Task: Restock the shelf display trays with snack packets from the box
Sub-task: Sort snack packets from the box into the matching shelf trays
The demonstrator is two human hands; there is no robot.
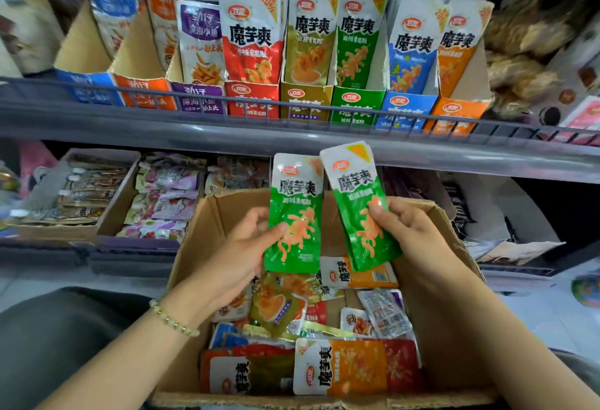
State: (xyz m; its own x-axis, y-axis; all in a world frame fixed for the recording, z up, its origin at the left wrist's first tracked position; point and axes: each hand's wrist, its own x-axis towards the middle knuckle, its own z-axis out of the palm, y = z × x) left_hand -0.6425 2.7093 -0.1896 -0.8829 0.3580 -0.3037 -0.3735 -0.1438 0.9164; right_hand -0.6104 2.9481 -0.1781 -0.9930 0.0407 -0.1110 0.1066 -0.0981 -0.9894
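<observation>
Most of each hand's fingers lay hidden behind its packet. The left hand (246, 247) held the left green packet (293, 214) in its grip, and the right hand (412, 234) gripped the right green packet (358, 205). Both packets stood upright above the open box (207, 224), below the green tray (354, 104). Each read 魔芋爽; the smaller print was blurred.

Single view, head-worn wide-angle. Looks forward and down, close in: cardboard box (201, 231) fills the lower frame, shelf (130, 137) front edge crosses above it. Straight lines bow near frame borders.
</observation>
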